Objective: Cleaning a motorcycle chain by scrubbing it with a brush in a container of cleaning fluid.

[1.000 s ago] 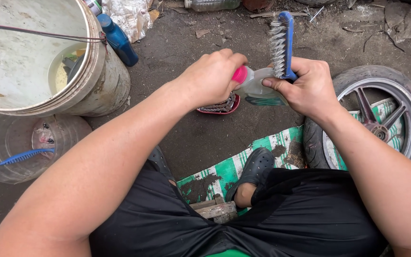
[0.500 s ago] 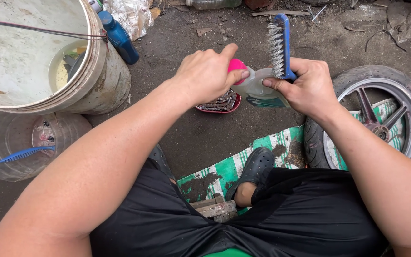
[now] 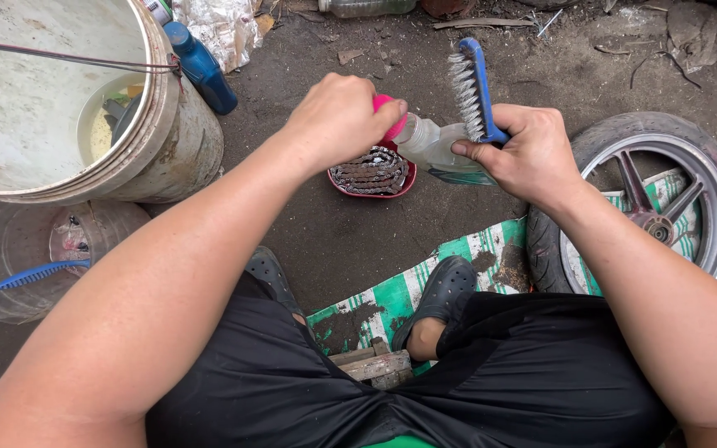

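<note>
My left hand (image 3: 338, 120) grips the pink cap (image 3: 390, 119) of a small clear plastic bottle (image 3: 430, 144). My right hand (image 3: 529, 153) holds the bottle's body and also a blue-handled wire brush (image 3: 472, 87), bristles facing left and pointing up. The bottle lies tilted sideways between both hands. Just below it on the dirt ground sits a red bowl (image 3: 373, 187) holding a coiled, greasy drive chain (image 3: 369, 169).
A large white bucket (image 3: 168, 141) with a wire handle stands at the left, a blue bottle (image 3: 201, 66) behind it. A clear tub (image 3: 10, 249) holds a blue comb-like brush (image 3: 35, 274). A motorcycle wheel (image 3: 665, 207) lies right on a green-striped mat (image 3: 392, 294). My black shoes rest below.
Both hands with the bottle and brush have shifted slightly; my left hand's grip on the pink cap has turned, and more of the chain in the red bowl shows.
</note>
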